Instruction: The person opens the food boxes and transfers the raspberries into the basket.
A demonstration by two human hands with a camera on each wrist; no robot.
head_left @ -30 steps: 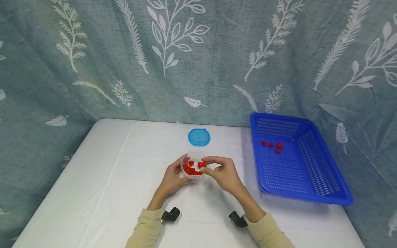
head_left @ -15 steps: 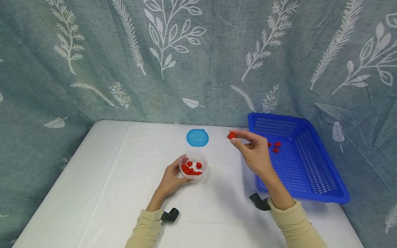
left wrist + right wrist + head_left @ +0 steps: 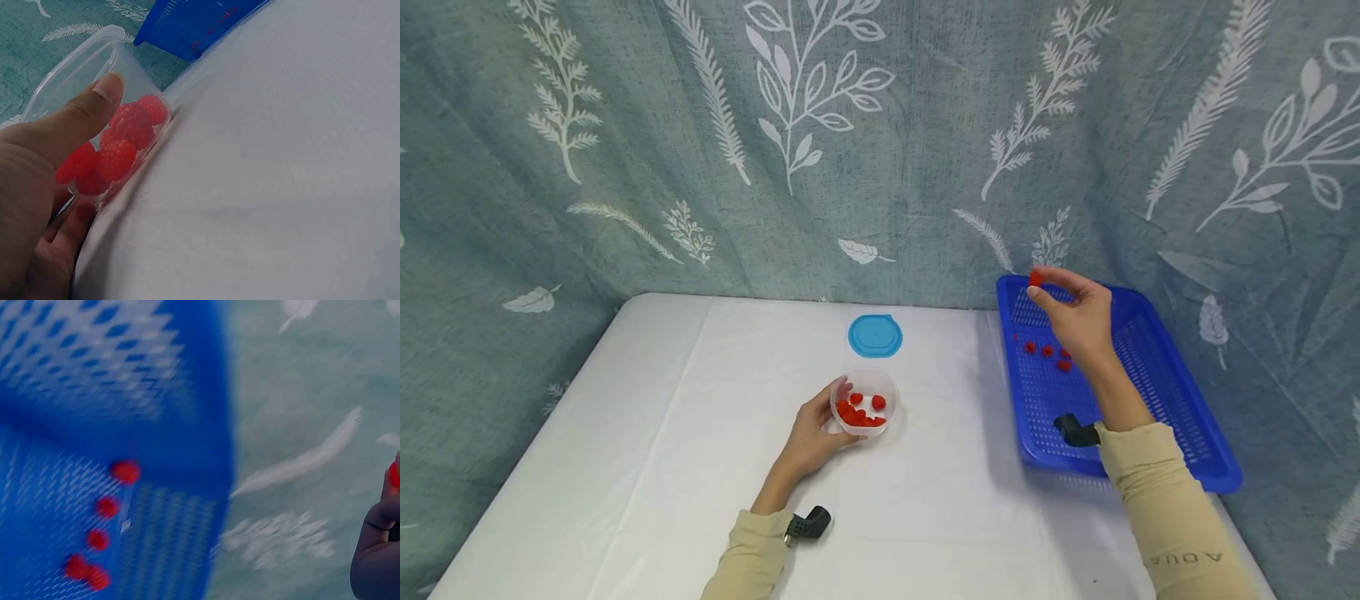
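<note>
We've got our left hand (image 3: 808, 433) wrapped around a clear tub (image 3: 891, 390), thumb on the near side and fingers curled round the far left. Inside it we can see a bunch of red berries (image 3: 852, 415), most of them piled toward the near edge, with a couple sitting apart from the pile. Our right hand (image 3: 1082, 321) is way over to the right, pinching one berry (image 3: 1036, 278) between thumb and fingertips. From the head view that berry lines up with the far left corner of the blue basket (image 3: 1043, 404), but honestly we can't tell how high it is above the rim. We count five more berries (image 3: 107, 507) in the basket from the right wrist view, which is kinda blurry. The blue lid (image 3: 876, 336) lies on the white table (image 3: 700, 467) just beyond the tub, not touching it. We're in tan sleeves (image 3: 748, 550), and behind everything hangs a leafy green-blue curtain (image 3: 925, 167).
</note>
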